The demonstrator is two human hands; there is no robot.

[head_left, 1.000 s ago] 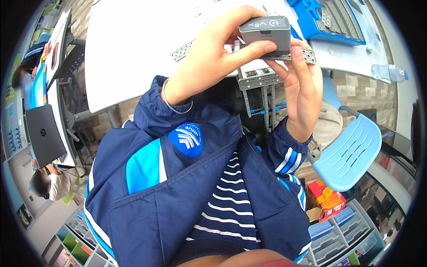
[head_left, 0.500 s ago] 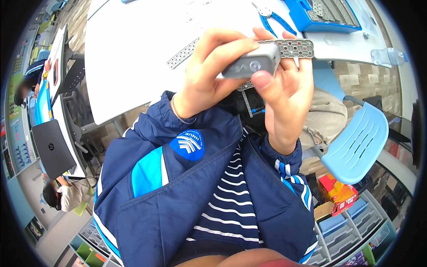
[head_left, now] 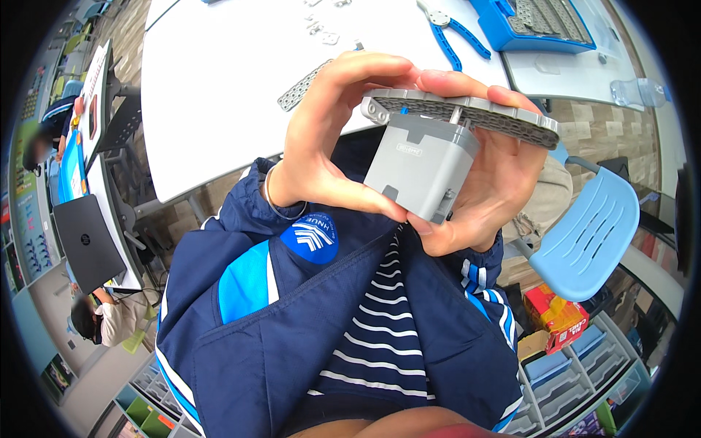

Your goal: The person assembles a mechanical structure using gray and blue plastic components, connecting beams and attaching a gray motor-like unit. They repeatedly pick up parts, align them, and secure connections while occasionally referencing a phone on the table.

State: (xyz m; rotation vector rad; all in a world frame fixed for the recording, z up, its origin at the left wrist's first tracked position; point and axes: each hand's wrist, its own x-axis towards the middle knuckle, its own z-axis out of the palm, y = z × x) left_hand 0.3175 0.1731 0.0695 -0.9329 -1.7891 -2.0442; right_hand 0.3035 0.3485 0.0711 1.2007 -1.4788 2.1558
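Both full: your L hand (head_left: 318,139) & R hand (head_left: 504,182) grip block (head_left: 416,168) + plate (head_left: 496,119); prob. fitting step, next move needs steady alignment.

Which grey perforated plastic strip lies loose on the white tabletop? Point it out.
The loose strip left of the left hand; another strip is held with the grey box-shaped module, and more sit in the blue plastic tray.
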